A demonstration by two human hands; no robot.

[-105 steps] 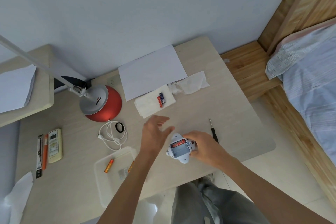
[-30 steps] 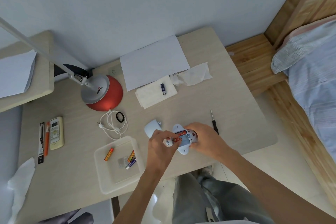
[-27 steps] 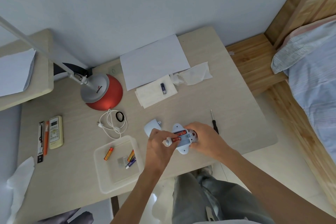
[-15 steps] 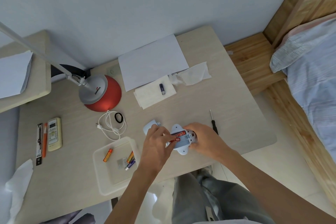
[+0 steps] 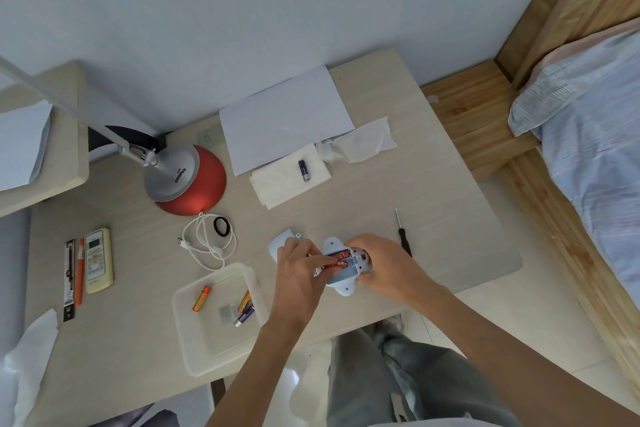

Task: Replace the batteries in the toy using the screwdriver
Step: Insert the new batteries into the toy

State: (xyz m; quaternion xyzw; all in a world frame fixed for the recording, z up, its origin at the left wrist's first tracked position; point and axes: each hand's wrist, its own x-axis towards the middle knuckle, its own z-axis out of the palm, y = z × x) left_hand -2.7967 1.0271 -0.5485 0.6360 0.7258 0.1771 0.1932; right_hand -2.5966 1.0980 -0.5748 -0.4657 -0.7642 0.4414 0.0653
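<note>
The white toy [image 5: 343,284] lies belly-up near the table's front edge with its battery bay open. My right hand [image 5: 384,263] grips its right side. My left hand [image 5: 299,269] pinches a red battery [image 5: 335,263] that lies slanted in the bay. The toy's white cover [image 5: 281,243] rests just left of my left hand. One blue battery [image 5: 304,170] lies on a napkin [image 5: 277,184] farther back. The black screwdriver [image 5: 402,236] lies on the table right of my right hand.
A clear plastic tray [image 5: 194,333] at the front left holds several batteries. Behind it are a white cable [image 5: 204,243], a red lamp base [image 5: 188,182], a sheet of paper [image 5: 285,118] and a tissue [image 5: 367,142]. A remote [image 5: 98,260] lies far left. A bed [image 5: 595,149] stands to the right.
My left hand took the red battery from the napkin and brought it to the toy's open bay. In the last second it has pressed the battery lower into the bay. My right hand stays on the toy.
</note>
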